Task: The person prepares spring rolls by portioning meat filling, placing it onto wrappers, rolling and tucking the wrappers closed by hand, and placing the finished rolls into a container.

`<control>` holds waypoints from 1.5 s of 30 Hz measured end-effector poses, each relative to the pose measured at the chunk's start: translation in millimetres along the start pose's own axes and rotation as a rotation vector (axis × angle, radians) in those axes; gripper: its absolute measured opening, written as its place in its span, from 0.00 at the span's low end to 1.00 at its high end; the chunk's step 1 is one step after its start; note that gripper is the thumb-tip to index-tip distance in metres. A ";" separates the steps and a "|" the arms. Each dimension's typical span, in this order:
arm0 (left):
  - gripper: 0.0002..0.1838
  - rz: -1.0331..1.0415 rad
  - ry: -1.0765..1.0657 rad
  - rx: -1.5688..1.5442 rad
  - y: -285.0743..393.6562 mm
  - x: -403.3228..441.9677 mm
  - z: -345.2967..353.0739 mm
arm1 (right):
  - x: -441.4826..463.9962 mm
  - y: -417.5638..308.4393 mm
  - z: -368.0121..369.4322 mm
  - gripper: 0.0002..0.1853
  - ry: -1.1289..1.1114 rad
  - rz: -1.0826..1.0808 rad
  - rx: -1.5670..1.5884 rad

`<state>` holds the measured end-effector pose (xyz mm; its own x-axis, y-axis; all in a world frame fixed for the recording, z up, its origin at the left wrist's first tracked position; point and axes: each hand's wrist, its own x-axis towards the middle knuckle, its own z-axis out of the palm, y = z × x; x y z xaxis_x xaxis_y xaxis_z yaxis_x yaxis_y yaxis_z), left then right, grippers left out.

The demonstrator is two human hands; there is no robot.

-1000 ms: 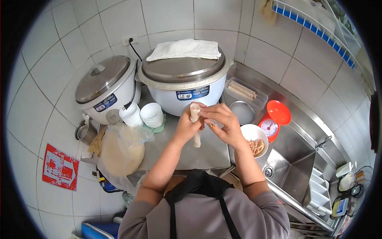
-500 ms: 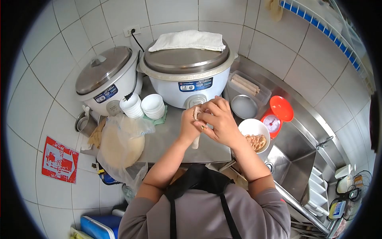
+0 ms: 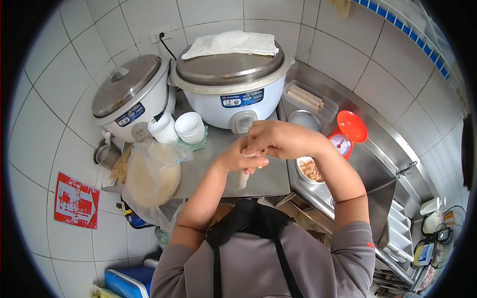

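The roll was above the tabletop, off its surface, pale and slim, its near end poking out below the left hand. That hand's grip was curled closed around the roll's middle, thumb pointing right. The right hand arched over from the right, its fingers bent close together at the far end; whether that grip pinched the roll or merely touched it could not be told. The roll looked light and soft, with a thin skin that would probably crease or tear if squeezed; a loose hold around the middle seemed safest, since the ends looked floppy. To the right, a smooth white bowl held crumbly, moist-looking filling, and farther off a clear plastic tub carried straight pale rolls. To the left, flat pale rounds lay inside a thin, wrinkled plastic bag, near stacked ribbed white cups. The tabletop was smooth, dull metal.
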<state>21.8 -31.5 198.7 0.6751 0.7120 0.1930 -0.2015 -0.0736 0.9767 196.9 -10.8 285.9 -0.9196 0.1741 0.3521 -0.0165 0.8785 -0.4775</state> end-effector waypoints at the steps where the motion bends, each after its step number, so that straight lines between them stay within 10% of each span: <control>1: 0.08 0.004 -0.017 -0.012 -1.5 -0.4 -2.6 | 0.8 -0.5 -0.7 0.18 -0.020 -0.003 -0.018; 12: 0.05 0.027 0.021 -0.002 -0.4 4.6 -0.9 | 32.1 13.2 -0.5 0.04 -0.178 0.158 -0.141; 27: 0.09 0.501 0.908 0.222 3.0 17.3 4.5 | 16.1 -4.8 46.2 0.14 0.551 0.195 -0.529; 41: 0.16 0.580 0.852 0.381 2.8 13.4 -0.1 | 18.9 15.0 51.1 0.11 0.724 0.207 -0.007; 45: 0.17 0.600 0.847 0.426 7.8 10.3 2.5 | 23.3 16.2 60.0 0.11 0.660 0.163 -0.284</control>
<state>28.9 -26.4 208.5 -0.1829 0.7142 0.6756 0.0364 -0.6818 0.7306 151.6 -19.2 238.1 -0.4723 0.4657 0.7484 0.2850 0.8841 -0.3702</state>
